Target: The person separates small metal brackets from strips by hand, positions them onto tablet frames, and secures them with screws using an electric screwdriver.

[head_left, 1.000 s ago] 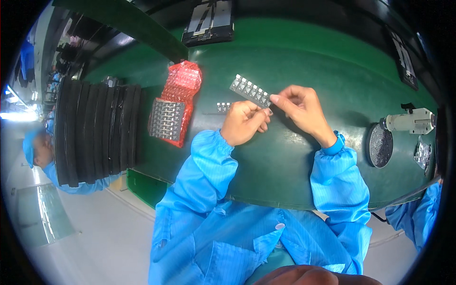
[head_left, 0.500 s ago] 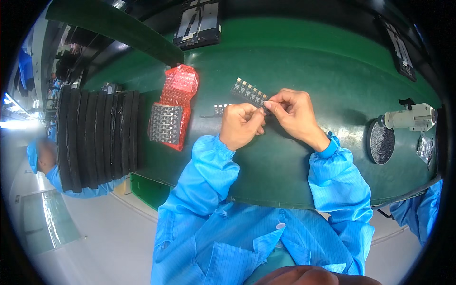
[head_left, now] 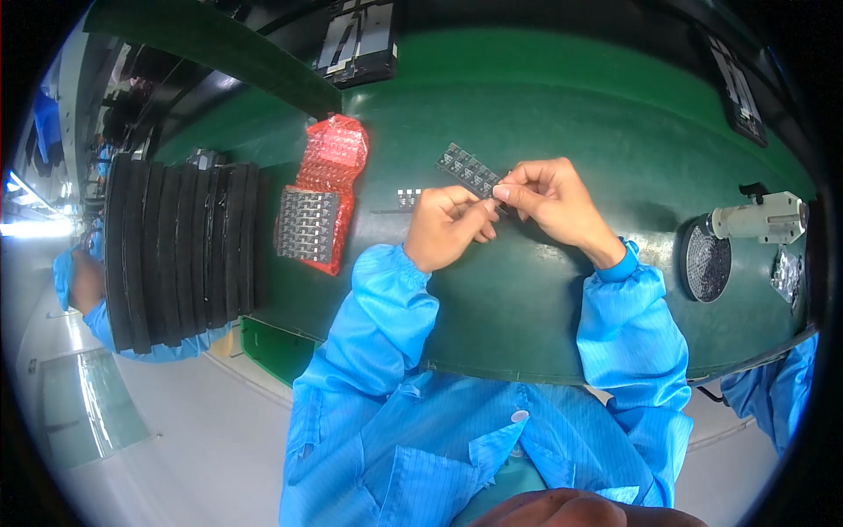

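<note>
A dark strip of small circuit boards (head_left: pixel 465 169) slants up and left above the table. Its lower right end is pinched between the thumb and fingers of my right hand (head_left: pixel 555 204). My left hand (head_left: pixel 446 228) is closed too, its thumb and fingertips meeting at that same end; the exact grip is partly hidden. Behind my left knuckles lies another small piece with pale pads (head_left: pixel 407 198), partly covered. A thin dark rod (head_left: pixel 385 212) sticks out beside it. To the left, a stack of circuit board strips (head_left: pixel 306 226) rests on red bubble wrap (head_left: pixel 335 149).
Black trays (head_left: pixel 180 255) are stacked at the left, by another person (head_left: pixel 86 285). A round dark dish (head_left: pixel 707 262) and a pale instrument (head_left: pixel 760 218) stand at the right, near a clear bag (head_left: pixel 786 277). Black framed panels (head_left: pixel 358 44) lean at the back of the green table (head_left: pixel 527 338).
The strip has tilted, so its pale edge tabs no longer show and its gridded face does. My right hand has shifted slightly right and turned; my left has barely moved.
</note>
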The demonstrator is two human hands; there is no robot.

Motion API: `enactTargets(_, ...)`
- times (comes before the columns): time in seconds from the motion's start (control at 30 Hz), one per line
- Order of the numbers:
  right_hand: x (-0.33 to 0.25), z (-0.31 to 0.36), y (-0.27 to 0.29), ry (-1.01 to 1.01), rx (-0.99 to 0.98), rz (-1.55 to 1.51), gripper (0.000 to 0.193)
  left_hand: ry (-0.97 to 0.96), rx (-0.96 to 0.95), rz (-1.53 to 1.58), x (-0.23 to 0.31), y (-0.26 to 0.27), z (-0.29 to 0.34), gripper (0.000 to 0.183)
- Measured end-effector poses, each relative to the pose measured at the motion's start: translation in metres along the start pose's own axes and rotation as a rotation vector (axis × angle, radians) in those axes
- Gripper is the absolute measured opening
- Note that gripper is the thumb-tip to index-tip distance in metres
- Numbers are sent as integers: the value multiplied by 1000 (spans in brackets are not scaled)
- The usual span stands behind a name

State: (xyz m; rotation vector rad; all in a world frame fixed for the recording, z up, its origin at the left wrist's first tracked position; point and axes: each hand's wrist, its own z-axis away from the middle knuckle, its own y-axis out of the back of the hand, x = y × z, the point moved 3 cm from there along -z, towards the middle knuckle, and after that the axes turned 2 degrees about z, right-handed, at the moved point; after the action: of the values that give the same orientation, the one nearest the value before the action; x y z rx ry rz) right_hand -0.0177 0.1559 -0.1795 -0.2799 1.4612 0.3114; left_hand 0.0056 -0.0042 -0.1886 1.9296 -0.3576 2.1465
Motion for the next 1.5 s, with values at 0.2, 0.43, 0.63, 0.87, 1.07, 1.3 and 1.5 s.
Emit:
enactTargets(0.2,5,4,-2,12,69,69,14,83,-46,71,4,1,-2,20)
enactTargets(0.43,-12,13,-15,431,296,616,13,124,72,-39,-3,-1,0,19)
enactTargets(0.63,-7,5,5,143,251,409,21,73,84,33,0,-1,1,18)
enactTargets(0.87,-2,1,2,-40,9,43,18,36,-17,45,1,2,-1,16)
enactTargets(1.07,-11,10,-9,232,211,371,15,122,12,-7,-1,0,0,18)
enactTargets(1.3,-21,5,10,131,174,600,19,72,155,50,4,0,0,20)
enactTargets(1.5,-2,3,2,104,75,15,19,-40,-55,4,3,-6,0,21)
